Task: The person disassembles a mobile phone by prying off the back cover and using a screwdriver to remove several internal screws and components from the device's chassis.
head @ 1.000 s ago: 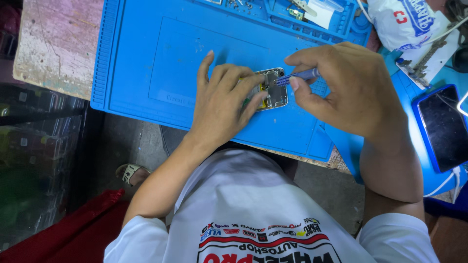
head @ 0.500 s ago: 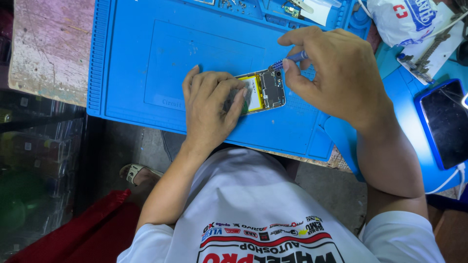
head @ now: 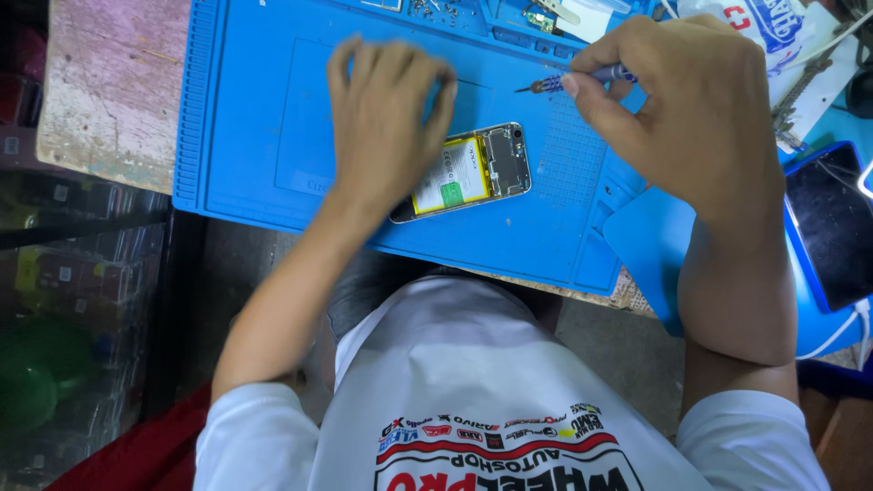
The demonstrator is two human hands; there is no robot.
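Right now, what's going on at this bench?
A person is working on an opened phone lying on a blue work mat, its battery and board exposed. The left hand rests on the phone's end. The right hand holds a small screwdriver lifted off the phone, its tip above the mat.

The blue mat (head: 273, 109) looks like soft, matt rubber. The open phone (head: 473, 171) has shiny metal edges. The counter (head: 109, 91) is rough, worn wood.
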